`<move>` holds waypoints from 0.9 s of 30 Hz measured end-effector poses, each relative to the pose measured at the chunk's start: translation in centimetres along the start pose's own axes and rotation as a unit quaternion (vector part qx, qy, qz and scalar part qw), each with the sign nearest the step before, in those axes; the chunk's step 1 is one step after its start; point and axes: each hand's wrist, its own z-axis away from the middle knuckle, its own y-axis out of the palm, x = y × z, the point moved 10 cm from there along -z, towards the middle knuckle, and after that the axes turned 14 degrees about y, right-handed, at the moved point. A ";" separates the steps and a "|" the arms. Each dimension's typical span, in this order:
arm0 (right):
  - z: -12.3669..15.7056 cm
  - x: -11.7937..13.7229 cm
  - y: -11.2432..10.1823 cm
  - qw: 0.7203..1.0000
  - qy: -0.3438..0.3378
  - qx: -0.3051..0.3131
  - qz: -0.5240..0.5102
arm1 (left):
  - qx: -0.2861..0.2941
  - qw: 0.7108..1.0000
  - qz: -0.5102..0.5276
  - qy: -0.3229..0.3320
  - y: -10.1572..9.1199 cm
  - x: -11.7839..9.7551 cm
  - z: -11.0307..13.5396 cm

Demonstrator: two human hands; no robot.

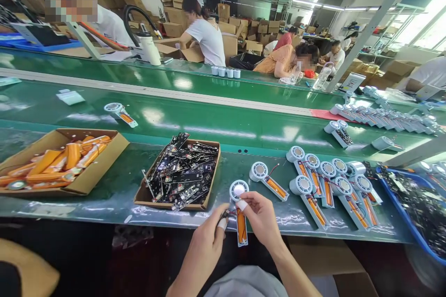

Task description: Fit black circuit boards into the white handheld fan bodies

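Note:
My two hands hold a small white handheld fan half-shell (239, 209) over the near table edge; it has a round head and an orange battery in the handle. My left hand (208, 246) pinches the wires at the shell's left side with taped fingertips. My right hand (260, 216) grips the shell from the right, taped thumb near the round head. A cardboard box of black circuit boards (181, 174) lies just left of my hands.
A box of orange batteries (57, 160) sits far left. Several finished fan shells (327, 185) lie to the right, beside a blue tray (414, 209) of boards. One shell (120, 112) lies on the green conveyor. Other people work across the line among cardboard cartons.

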 end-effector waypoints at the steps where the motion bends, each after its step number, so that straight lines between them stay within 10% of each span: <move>1: 0.3 0.6 0.0 0.999 -0.026 0.000 0.031 | -0.025 0.999 0.039 -0.029 -0.2 0.7 0.2; 13: 1.8 3.5 0.9 0.965 -0.126 -0.026 0.229 | -0.076 0.970 0.188 -0.136 0.8 1.9 0.5; 27: 1.0 2.6 0.5 0.981 -0.020 0.045 0.187 | -0.072 0.991 0.087 -0.073 -0.3 0.6 -0.3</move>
